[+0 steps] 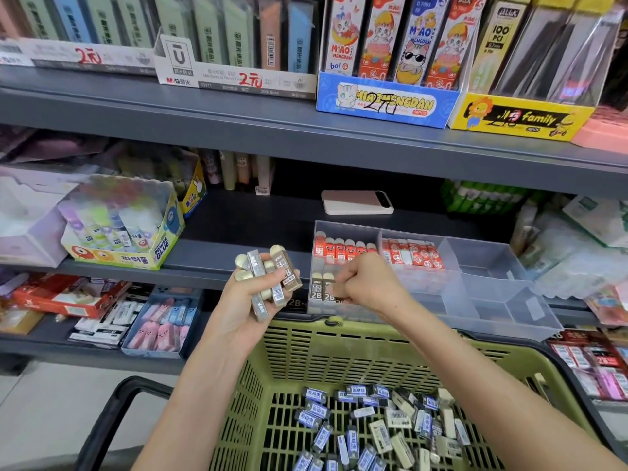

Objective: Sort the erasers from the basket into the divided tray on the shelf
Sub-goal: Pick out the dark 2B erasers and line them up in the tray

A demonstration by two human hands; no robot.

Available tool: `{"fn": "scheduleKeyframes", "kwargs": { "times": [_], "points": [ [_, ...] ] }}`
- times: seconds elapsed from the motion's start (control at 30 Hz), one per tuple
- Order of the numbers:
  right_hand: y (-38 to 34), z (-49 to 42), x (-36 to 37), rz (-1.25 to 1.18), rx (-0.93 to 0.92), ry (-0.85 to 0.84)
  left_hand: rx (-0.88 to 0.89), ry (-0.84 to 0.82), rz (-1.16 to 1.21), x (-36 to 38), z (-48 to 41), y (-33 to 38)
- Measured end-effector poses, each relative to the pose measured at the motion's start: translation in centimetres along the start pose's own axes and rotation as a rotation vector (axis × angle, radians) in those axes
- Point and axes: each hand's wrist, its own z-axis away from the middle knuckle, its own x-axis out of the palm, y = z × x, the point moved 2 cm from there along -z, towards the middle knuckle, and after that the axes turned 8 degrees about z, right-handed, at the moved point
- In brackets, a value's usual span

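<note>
Grey-sleeved 2B erasers (268,283) entering the clear plastic divided tray (489,263), centre frame.
Left hand (243,312) grips a bundle as ready stock; right hand (365,283) pinches one upright into the lower-left compartment, matching its neighbours.

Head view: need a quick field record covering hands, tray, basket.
left hand: grips a bundle of grey-sleeved 2B erasers, raised beside the tray
right hand: fingers curled on one grey 2B eraser at the tray's front-left compartment
clear plastic divided tray: back-left red-sleeved erasers; back-middle red-and-white erasers; right compartments show nothing
green plastic basket: loose blue-sleeved and white erasers on its floor
</note>
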Motion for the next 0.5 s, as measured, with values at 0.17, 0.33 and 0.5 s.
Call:
{"fn": "scheduleKeyframes", "kwargs": {
  "times": [0.17, 0.33, 0.5],
  "points": [
    [-1.9, 1.5, -0.9, 0.033, -0.175, 0.205, 0.013, -0.003, -0.058, 0.2, 0.0, 0.0],
    [-4.2, 2.1, -0.1, -0.168, -0.333, -0.066, 0.037, -0.047, -0.155, 0.2, 0.3, -0.1],
    [-3.9, 2.1, -0.7, -0.045, -0.453, -0.15, 0.026, -0.052, -0.184, 0.5, 0.5, -0.2]
  ]
}}
